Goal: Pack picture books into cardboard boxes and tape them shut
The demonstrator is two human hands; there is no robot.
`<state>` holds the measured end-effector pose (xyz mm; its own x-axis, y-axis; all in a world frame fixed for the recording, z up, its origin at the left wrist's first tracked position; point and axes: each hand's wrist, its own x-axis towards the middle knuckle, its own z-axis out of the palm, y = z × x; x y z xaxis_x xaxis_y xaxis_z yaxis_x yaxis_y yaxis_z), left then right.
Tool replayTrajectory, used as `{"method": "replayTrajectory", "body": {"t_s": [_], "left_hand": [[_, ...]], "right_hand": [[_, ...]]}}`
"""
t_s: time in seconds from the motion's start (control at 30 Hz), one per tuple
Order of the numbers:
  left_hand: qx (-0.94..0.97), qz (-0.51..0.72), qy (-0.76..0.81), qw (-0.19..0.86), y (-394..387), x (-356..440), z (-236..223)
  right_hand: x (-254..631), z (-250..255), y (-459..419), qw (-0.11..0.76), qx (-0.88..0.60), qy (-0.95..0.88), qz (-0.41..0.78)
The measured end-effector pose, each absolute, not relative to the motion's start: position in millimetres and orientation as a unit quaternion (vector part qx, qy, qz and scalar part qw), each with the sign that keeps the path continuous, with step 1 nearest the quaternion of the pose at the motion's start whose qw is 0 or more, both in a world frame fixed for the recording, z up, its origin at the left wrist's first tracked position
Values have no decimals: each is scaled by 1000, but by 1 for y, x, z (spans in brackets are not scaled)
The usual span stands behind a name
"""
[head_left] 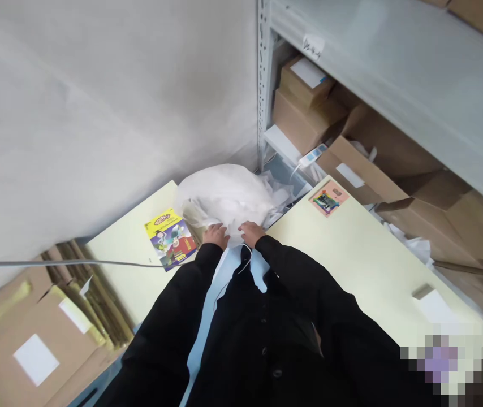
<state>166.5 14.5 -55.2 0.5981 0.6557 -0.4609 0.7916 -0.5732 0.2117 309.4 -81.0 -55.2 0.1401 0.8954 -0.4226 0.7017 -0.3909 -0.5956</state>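
A big, rounded white plastic bag bulges in the gap between two pale tabletops, close to the wall. Its near edge is bunched up toward me. My left hand has its fingers curled on the left part of that edge, and my right hand grips it a short way to the right. What is inside the bag is hidden. Just left of my left hand lies a yellow and purple illustrated booklet, flat on the left tabletop.
A pink card and a small white box lie on the right tabletop. Cardboard boxes fill the metal shelf. A power strip hangs near it. Flattened cartons stand lower left. A grey cable crosses from the left.
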Motion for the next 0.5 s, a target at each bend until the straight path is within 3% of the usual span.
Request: {"method": "replayTrajectory", "body": {"t_s": [0.23, 0.4, 0.5], "left_hand": [[886, -219, 366, 184, 43, 171, -80], [853, -215, 409, 241, 48, 168, -86], [844, -207, 409, 279, 49, 167, -87]], "right_hand": [[278, -91, -26, 8, -727, -601, 332], [285, -94, -33, 13, -748, -570, 339], [291, -88, -45, 98, -808, -485, 320]]}}
